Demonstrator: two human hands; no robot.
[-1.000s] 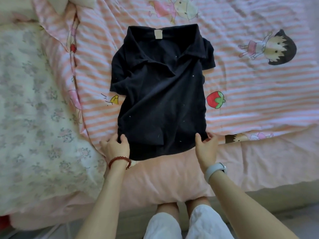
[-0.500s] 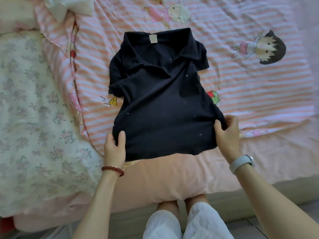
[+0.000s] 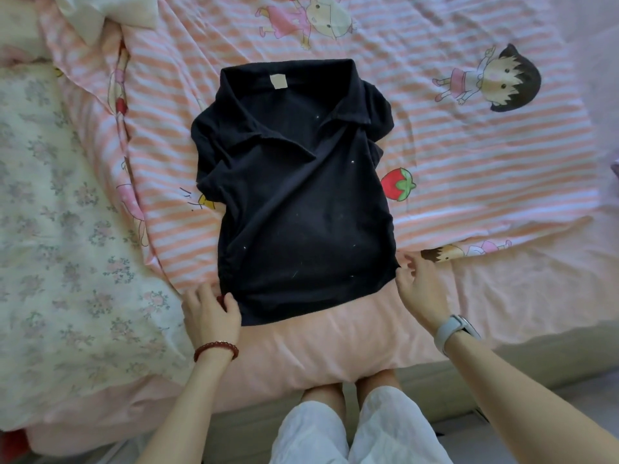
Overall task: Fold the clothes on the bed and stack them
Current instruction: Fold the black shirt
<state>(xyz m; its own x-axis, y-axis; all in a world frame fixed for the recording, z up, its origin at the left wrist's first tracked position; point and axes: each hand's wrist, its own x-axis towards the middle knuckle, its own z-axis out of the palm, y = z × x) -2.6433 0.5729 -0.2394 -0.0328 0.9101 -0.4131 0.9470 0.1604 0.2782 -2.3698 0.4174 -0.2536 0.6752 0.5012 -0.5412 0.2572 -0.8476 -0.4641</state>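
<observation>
No words or numbers can be read. The small tag inside the shirt collar looks blank.

Striped sheet lies open right of the shirt.

This is a bedroom in someone's home. A bed fills nearly everything in sight, spread with a pink-and-white striped sheet printed with cartoon children and strawberries, a floral quilt lying along one side. A dark polo shirt is laid out on the bedding, the sort of laundry handled at home.
</observation>
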